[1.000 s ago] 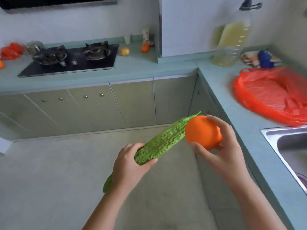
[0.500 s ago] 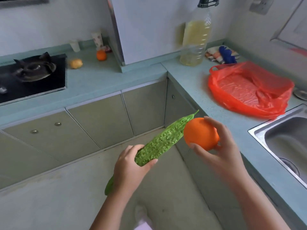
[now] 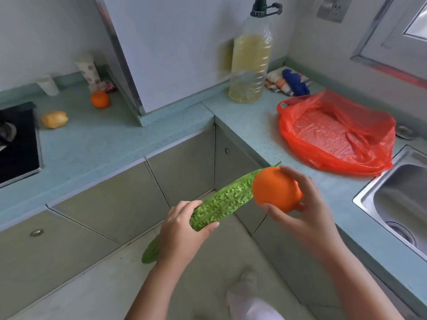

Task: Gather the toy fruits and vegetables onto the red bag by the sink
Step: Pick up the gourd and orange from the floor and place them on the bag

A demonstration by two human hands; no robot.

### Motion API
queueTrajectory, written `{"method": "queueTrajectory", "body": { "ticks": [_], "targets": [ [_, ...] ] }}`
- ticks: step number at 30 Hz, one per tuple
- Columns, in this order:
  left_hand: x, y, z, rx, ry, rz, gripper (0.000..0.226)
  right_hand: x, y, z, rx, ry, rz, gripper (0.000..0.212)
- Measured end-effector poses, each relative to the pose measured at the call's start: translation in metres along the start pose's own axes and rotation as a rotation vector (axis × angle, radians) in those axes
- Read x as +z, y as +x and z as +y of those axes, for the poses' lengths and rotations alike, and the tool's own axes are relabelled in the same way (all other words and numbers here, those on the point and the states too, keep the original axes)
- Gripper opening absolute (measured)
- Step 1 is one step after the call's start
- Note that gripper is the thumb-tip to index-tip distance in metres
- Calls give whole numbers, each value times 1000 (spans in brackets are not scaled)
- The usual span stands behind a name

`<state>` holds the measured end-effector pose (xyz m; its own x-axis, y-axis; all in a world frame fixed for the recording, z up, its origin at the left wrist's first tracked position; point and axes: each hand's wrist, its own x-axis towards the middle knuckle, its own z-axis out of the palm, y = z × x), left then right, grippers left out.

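Right grip (image 3: pixel 300 215) round orange (image 3: pixel 275 190), bag (image 3: pixel 335 135) beyond

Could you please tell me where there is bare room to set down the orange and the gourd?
The red bag is bare across its flat middle. Bare counter lies between the oil bottle and the bag, and left of the corner. Crowded: the cloths behind the bag.
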<state>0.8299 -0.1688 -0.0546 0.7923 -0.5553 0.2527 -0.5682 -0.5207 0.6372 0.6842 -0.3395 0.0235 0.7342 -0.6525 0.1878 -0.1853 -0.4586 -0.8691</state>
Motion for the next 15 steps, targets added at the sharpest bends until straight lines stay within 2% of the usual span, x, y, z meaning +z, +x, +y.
{"method": "queueTrajectory", "body": {
  "ticks": [7,15],
  "targets": [
    [50,99,29,147,4,-63,55,-28,77,42,-17,41,145,64],
    [122,222,103,339,36,-136,53,-94,164,85,-10,23,282,69]
  ]
}}
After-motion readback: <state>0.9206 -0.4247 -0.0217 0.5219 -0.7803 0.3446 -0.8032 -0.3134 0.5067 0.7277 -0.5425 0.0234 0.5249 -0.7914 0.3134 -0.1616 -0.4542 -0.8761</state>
